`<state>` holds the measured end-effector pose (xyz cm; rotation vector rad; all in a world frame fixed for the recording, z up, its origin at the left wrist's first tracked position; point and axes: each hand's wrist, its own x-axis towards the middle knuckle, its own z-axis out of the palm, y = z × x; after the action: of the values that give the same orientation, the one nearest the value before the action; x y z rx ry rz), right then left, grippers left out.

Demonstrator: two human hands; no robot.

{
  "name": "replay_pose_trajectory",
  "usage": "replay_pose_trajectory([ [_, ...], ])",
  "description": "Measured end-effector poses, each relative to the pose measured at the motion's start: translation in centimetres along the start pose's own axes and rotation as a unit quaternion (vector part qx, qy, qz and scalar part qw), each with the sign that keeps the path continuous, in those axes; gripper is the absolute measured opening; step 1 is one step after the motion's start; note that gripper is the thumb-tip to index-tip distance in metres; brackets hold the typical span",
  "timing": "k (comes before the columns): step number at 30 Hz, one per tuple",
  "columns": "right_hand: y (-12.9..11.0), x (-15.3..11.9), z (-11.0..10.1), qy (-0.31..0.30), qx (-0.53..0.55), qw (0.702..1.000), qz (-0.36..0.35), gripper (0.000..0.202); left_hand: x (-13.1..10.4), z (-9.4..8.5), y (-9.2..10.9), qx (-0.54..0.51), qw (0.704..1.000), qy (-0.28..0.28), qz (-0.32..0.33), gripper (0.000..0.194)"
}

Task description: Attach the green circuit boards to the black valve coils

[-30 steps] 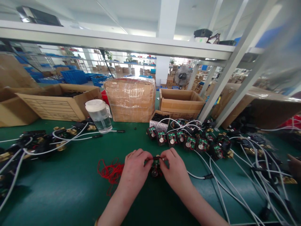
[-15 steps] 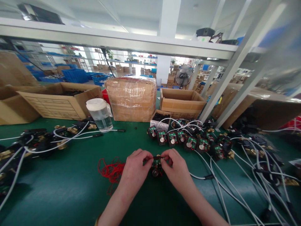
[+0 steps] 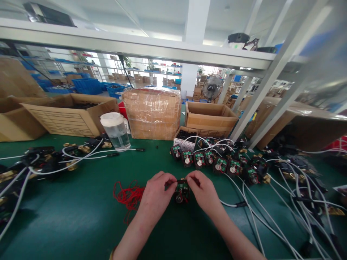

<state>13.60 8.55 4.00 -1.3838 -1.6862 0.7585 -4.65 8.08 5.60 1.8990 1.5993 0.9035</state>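
In the head view, a small device with an exposed green circuit board [image 3: 182, 191] sits at the front middle of the green table. Over its far edge lies a thin black strip-like piece [image 3: 181, 181]. My left hand [image 3: 159, 189] pinches the left end of that piece between thumb and fingertips. At the other end, my right hand [image 3: 201, 187] is closed with thumb and forefinger on the piece. The fingers partly hide both ends. A tangle of red wire [image 3: 128, 195] lies just left of my left hand.
Several similar circuit-board units [image 3: 200, 159] stand in a row behind my hands. White cables [image 3: 252, 209] trail on the right. A lidded clear jug [image 3: 116, 131], a small box of black parts [image 3: 185, 139] and a wrapped carton [image 3: 153, 115] stand at the back.
My right hand's fingers have shifted slightly on the black piece, and more of the circuit board shows. My left hand has stayed in place.
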Motion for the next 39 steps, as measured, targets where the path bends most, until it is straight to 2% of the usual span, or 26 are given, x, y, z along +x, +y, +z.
replay_pose_trajectory([
  [7, 0.2, 0.2, 0.7, -0.001, -0.008, 1.0, 0.011, 0.006, 0.1, 0.1, 0.0, 0.0, 1.0, 0.0, 0.003, 0.009],
  [14, 0.8, 0.3, 0.0, -0.045, 0.081, 0.995, 0.035, 0.021, 0.0, -0.2, -0.5, -0.037, 0.999, -0.016, -0.014, 0.019],
  [16, 1.0, 0.3, -0.1, -0.054, 0.092, 0.993, 0.041, 0.019, -0.1, -0.3, -0.7, -0.059, 0.998, -0.024, -0.02, 0.023],
  [25, 0.5, -0.1, 0.1, -0.026, 0.025, 0.999, -0.006, 0.008, -0.1, 0.1, -0.8, -0.095, 0.993, -0.02, -0.066, 0.013],
  [31, 1.1, -0.2, -0.1, -0.029, 0.04, 0.999, 0.0, 0.01, -0.5, 0.4, -1.0, -0.113, 0.991, 0.002, -0.075, 0.014],
  [39, 1.2, -0.5, -0.7, -0.067, 0.062, 0.996, -0.004, 0.019, -0.7, 0.5, -1.5, -0.154, 0.985, -0.013, -0.076, 0.02],
])
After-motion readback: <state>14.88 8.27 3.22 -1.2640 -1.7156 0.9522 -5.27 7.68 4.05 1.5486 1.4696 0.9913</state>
